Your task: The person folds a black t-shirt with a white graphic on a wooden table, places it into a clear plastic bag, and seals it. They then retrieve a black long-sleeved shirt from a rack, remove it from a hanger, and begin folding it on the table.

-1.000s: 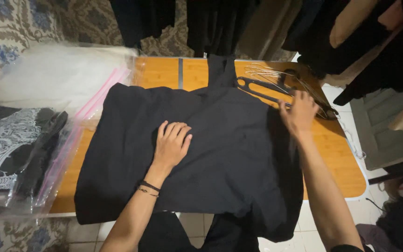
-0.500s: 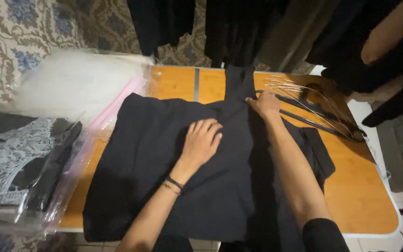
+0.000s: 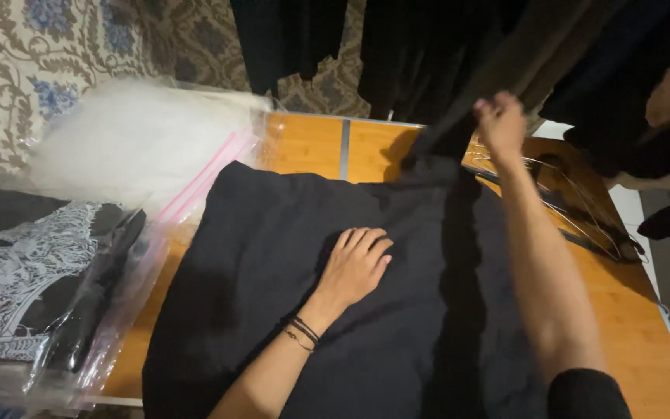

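A black garment (image 3: pixel 273 264) lies spread over a wooden table (image 3: pixel 312 143). My left hand (image 3: pixel 354 264) rests flat on the middle of the cloth, fingers apart; black bands circle its wrist. My right hand (image 3: pixel 499 120) is raised over the far edge of the table and pinches a dark strip of the garment (image 3: pixel 447 136), pulling it up and away from the surface.
Wire hangers (image 3: pixel 583 217) lie on the table's right side. Clear plastic bags (image 3: pixel 141 140) sit at the far left, and a bagged patterned black-and-white garment (image 3: pixel 25 271) lies at the near left. Dark clothes (image 3: pixel 428 46) hang behind the table. A patterned fabric (image 3: pixel 79 39) covers the back left.
My right hand moved from the hangers to the garment's far edge, took hold of a strip and lifted it. My left hand stayed pressed on the cloth.
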